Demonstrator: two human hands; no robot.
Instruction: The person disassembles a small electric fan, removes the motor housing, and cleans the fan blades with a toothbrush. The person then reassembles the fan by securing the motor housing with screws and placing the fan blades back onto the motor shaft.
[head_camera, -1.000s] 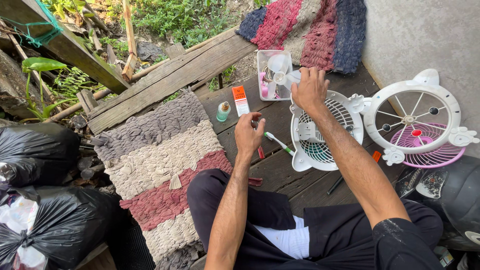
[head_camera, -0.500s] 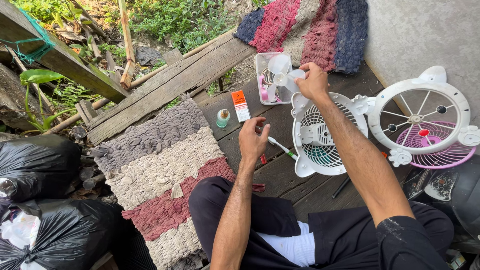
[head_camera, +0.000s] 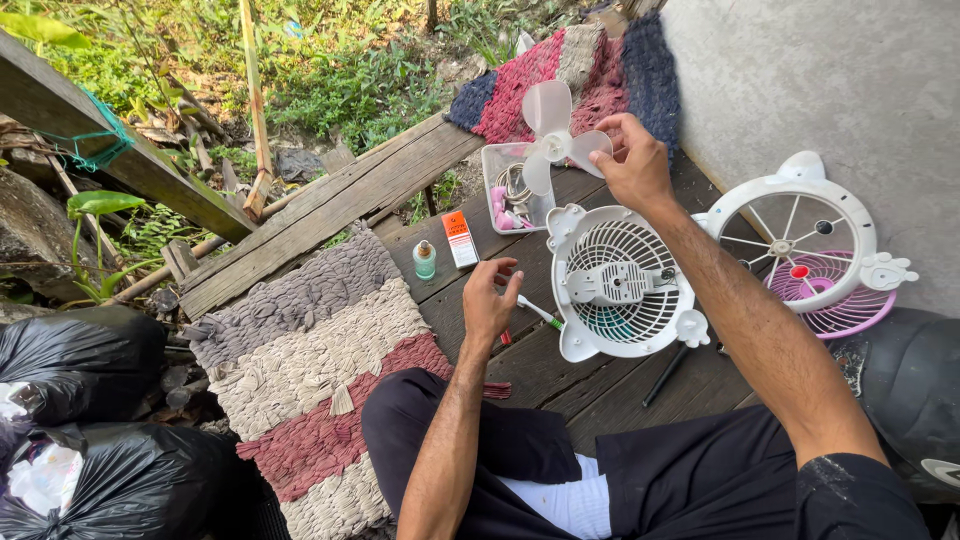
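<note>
A striped woven mat (head_camera: 300, 370) in grey, cream and red fills the lower left of the frame, lying on dark wooden planks (head_camera: 600, 390) that run across the centre. Right of centre on the planks sits a white fan housing (head_camera: 618, 283), grille side up, and at the right edge a second white fan guard (head_camera: 795, 232) rests over a pink grille (head_camera: 850, 310). In the upper middle, the right hand (head_camera: 635, 160) is raised above the housing's top edge; its thumb and fingertips are pinched on one vane of a pale three-bladed fan blade (head_camera: 553, 140), holding it in the air over a clear plastic tray (head_camera: 512, 190) of small parts. Below, just left of the housing, the left hand (head_camera: 490, 300) hovers over the planks with fingers loosely curled and slightly apart, holding nothing, its fingertips near a screwdriver (head_camera: 540, 313) with a green-tipped handle lying between it and the housing. Left of that hand stand a small orange and white box (head_camera: 460, 238) and, just beside it, a little green bottle (head_camera: 425, 260).
</note>
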